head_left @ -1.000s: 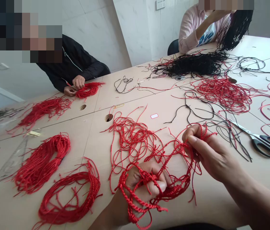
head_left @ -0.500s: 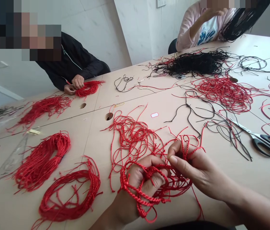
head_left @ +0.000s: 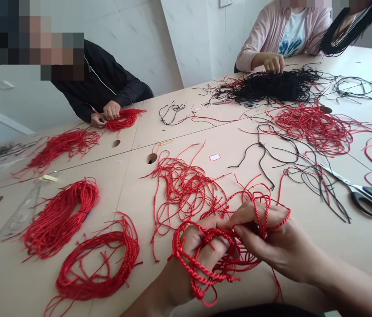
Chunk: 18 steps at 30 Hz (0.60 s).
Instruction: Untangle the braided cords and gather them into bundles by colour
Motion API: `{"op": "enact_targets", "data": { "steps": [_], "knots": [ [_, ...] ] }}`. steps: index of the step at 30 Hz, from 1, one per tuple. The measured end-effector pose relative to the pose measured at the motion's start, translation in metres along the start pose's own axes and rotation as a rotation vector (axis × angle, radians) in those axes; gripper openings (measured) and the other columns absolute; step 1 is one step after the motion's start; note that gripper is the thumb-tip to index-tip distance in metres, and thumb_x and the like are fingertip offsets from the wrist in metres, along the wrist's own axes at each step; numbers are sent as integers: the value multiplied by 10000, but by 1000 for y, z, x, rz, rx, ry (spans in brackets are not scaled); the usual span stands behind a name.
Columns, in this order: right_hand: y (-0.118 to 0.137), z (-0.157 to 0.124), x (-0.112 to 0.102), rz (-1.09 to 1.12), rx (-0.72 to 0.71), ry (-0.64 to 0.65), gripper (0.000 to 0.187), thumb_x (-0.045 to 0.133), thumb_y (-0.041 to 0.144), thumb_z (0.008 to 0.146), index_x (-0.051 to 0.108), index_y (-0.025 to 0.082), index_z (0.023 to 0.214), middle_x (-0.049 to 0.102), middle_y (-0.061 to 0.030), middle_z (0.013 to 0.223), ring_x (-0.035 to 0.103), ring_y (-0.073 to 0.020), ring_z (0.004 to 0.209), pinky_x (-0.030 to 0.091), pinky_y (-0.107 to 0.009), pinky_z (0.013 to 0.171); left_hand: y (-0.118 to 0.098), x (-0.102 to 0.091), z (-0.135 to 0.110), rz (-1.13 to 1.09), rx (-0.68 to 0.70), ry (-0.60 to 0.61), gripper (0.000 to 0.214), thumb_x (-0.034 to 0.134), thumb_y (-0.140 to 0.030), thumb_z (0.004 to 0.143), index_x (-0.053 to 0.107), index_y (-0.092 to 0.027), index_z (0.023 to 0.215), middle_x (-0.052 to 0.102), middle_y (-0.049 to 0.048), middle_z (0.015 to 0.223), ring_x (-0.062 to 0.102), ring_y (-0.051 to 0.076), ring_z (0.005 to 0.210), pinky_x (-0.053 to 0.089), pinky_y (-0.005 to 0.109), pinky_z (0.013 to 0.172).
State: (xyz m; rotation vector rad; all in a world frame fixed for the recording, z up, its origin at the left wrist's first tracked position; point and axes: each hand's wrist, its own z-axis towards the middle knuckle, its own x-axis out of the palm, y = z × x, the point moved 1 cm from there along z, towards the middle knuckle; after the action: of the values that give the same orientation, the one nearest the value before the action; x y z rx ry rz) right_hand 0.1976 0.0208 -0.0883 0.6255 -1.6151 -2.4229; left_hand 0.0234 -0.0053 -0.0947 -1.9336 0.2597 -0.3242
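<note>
Twisted red cords loop around my left hand, which is closed on the bundle with thumb and fingers bent. Against its fingertips, my right hand pinches thumb and forefinger together on a red strand, mostly hidden between them. More red cord loops over the right fingers. Just beyond both hands lies a loose tangle of red cords on the table. To the left of my left hand rests a coiled ring of red cord.
Black-handled scissors lie at right, beside loose black cords. A tied red bundle and clear set square are at left. Across the table, one person handles red cords; another reaches into a black cord pile.
My right hand has shifted slightly, its pinch now closer against my left fingers. The person at the far right has lowered a hand onto the black cord pile.
</note>
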Motion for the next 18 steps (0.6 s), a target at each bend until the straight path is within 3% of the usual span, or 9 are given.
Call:
{"op": "enact_targets", "data": {
  "steps": [3, 9, 15, 18],
  "knots": [
    [-3, 0, 0, -107, -65, -18, 168, 494, 54, 831, 603, 180, 842, 625, 17, 659, 558, -66, 555, 450, -151, 512, -5, 2, 2, -44, 8, 63, 115, 561, -283, 848, 654, -247, 793, 604, -19, 681, 530, 154, 662, 459, 249, 625],
    [-10, -2, 1, -338, -205, -107, 141, 503, 57, 791, 517, 197, 791, 564, 29, 633, 511, -83, 554, 424, -195, 531, -11, 5, 7, -112, -44, 148, 148, 588, -236, 783, 500, -205, 668, 429, -40, 609, 339, 119, 566, 292, 247, 528],
    [-13, -2, 4, -321, -146, -148, 134, 501, 53, 763, 541, 181, 765, 541, 33, 628, 475, -68, 547, 394, -179, 524, 1, 5, 6, -177, -76, 133, 206, 557, -292, 819, 447, -204, 669, 358, -41, 597, 266, 114, 544, 230, 270, 518],
    [-14, 1, 2, -238, 10, -101, 110, 496, 87, 769, 539, 172, 714, 499, 39, 592, 430, -64, 519, 358, -176, 486, 2, 6, 7, -186, -53, 116, 184, 550, -328, 831, 495, -202, 709, 381, -34, 602, 279, 121, 549, 253, 272, 522]
  ]
}}
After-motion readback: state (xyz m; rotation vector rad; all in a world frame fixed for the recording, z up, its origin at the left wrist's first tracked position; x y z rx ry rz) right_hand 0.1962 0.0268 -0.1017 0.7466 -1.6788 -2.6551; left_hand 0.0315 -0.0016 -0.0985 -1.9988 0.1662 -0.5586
